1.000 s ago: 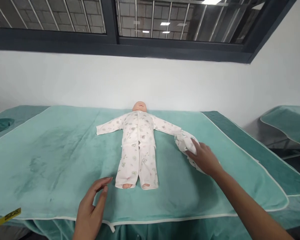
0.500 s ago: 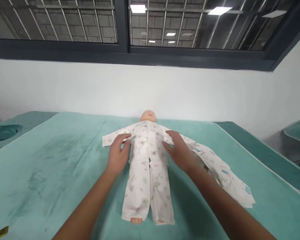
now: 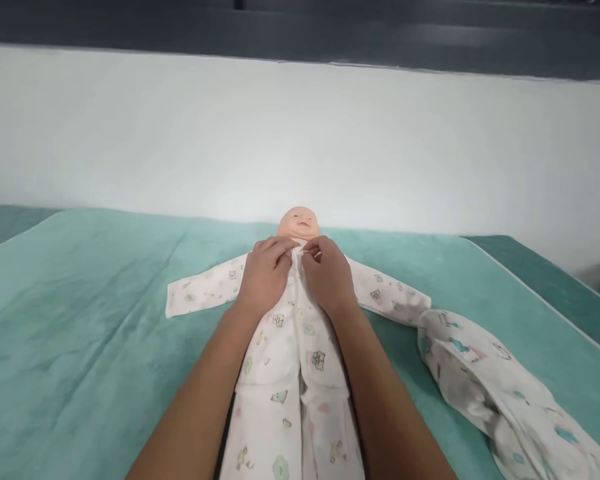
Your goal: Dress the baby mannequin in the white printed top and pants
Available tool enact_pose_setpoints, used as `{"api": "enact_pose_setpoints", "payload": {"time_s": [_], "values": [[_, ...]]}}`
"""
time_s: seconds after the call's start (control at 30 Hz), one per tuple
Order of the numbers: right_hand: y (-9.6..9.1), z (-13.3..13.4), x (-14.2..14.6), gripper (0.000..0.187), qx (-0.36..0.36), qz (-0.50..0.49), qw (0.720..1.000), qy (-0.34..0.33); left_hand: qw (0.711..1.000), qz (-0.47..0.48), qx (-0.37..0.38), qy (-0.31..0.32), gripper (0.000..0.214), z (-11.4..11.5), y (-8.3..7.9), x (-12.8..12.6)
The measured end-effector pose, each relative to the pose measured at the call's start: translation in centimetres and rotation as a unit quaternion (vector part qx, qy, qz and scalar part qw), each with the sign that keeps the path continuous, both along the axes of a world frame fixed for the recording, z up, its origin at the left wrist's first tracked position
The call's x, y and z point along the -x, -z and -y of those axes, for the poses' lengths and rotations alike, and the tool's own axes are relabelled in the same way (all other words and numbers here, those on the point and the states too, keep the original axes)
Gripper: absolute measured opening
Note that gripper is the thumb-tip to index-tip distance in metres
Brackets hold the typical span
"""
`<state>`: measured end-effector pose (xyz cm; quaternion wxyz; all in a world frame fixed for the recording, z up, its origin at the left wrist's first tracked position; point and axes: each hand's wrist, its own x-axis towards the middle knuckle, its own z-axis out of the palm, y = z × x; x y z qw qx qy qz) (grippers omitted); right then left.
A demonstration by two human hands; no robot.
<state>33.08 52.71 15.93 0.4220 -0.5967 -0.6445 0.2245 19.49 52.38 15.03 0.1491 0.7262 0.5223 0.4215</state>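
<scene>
A baby doll (image 3: 300,220) lies on its back, head toward the wall, dressed in a white printed top (image 3: 280,327) and matching trousers (image 3: 270,433). Both sleeves are spread out to the sides. At the neckline, my left hand (image 3: 266,275) pinches the top's front edge with its fingertips. Just opposite, my right hand (image 3: 327,275) pinches the other side of the collar opening, the two sets of fingertips nearly meeting. My fingers partly hide the collar and whatever fastening is there. The trouser legs run out of the bottom of the view.
Under the doll is a green cloth (image 3: 105,320) with a pale edge. A second white printed garment (image 3: 490,380) lies bunched at the right, touching the sleeve end. Behind stands a white wall (image 3: 300,133), below a dark window frame (image 3: 300,33).
My hands have moved from above the doll's torso up to the collar, and both have closed on its edges. The camera has come closer and tipped downward.
</scene>
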Motion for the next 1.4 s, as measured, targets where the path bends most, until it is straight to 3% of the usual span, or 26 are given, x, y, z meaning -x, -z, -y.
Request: {"api": "enact_pose_setpoints", "payload": {"time_s": [0.1, 0.23, 0.37, 0.5, 0.73, 0.93, 1.03, 1.2, 1.4], "values": [[-1.1, 0.3, 0.1, 0.011, 0.011, 0.025, 0.999, -0.02, 0.999, 0.029, 0.02, -0.011, 0.035, -0.3, -0.4, -0.1], [-2.1, 0.5, 0.1, 0.027, 0.04, 0.085, 0.995, -0.037, 0.998, 0.051, 0.019, -0.007, 0.037, -0.2, -0.3, -0.1], [-2.1, 0.4, -0.1, 0.016, 0.043, 0.095, 0.993, -0.052, 1.0, 0.03, -0.005, 0.008, 0.038, 0.0, 0.0, 0.0], [-1.6, 0.1, -0.1, 0.007, 0.026, 0.068, 0.996, -0.043, 0.999, 0.037, -0.012, 0.008, 0.036, 0.2, 0.1, -0.1], [-1.3, -0.5, -0.7, 0.011, 0.035, -0.047, 0.997, -0.047, 0.999, 0.036, -0.004, 0.009, 0.035, 0.3, -0.1, -0.1], [-1.0, -0.9, -0.7, 0.011, 0.032, -0.126, 0.991, -0.009, 0.999, 0.029, -0.001, 0.02, 0.041, 0.1, -0.2, -0.1], [-0.5, -0.1, -0.8, 0.011, 0.017, -0.163, 0.986, 0.023, 0.999, 0.046, -0.015, 0.021, 0.037, 0.7, -0.3, -0.1], [0.5, 3.0, -1.3, 0.015, 0.0, -0.199, 0.977, 0.083, 0.997, 0.065, 0.009, 0.038, 0.031, 3.8, -0.3, 0.0], [0.4, 4.9, -1.3, 0.022, -0.013, -0.168, 0.983, 0.067, 0.997, 0.049, 0.026, 0.062, 0.03, 5.2, -0.3, 0.6]]}}
